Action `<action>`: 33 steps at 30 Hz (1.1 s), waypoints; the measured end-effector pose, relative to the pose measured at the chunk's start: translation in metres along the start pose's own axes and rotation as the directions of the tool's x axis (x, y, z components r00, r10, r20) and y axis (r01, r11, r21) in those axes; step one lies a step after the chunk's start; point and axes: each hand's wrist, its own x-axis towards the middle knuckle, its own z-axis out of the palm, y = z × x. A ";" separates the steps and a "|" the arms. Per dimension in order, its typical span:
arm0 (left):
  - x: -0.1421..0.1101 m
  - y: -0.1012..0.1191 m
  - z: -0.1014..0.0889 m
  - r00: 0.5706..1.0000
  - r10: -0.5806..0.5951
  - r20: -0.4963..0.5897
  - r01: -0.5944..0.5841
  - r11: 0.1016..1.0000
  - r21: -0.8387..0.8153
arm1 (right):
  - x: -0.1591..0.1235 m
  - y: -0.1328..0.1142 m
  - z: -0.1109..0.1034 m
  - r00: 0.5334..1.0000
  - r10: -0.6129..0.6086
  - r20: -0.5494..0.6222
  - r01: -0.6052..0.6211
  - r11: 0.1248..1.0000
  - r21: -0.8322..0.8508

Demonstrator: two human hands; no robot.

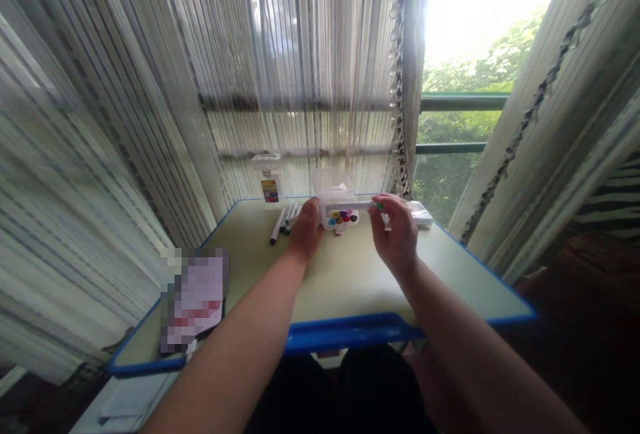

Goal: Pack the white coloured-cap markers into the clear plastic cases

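Observation:
My left hand (307,231) is closed on the left side of a clear plastic case (334,184) whose lid stands raised. Several marker ends in different colours, among them yellow, purple, red, blue and black, show at the case's near end. In my right hand (397,227) a white marker (353,206) with a green end is pinched between thumb and fingers. It lies level across the top of the case, pointing left toward my left hand. Loose white markers (278,225) rest on the desk just left of my left hand, some partly hidden behind it.
The pale desk (350,281) has a blue edge. A clear stand with a printed label (270,191) is at the back left. A white box (420,214) sits beyond my right hand. A blurred-out flat item (195,301) lies at left. Curtains (310,54) hang behind.

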 end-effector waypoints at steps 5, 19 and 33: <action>0.000 0.004 0.000 0.998 0.053 0.044 -0.053 0.999 -0.001 | 0.001 -0.006 0.006 0.982 -0.060 0.177 0.061 0.998 -0.003; 0.000 0.008 -0.001 0.994 0.060 0.089 -0.059 0.998 -0.013 | -0.001 -0.008 0.014 0.962 -0.077 0.264 0.067 0.997 0.049; 0.000 0.009 -0.002 0.994 0.032 0.104 -0.030 0.999 -0.018 | -0.002 0.001 0.012 0.973 -0.017 0.229 0.044 0.992 -0.117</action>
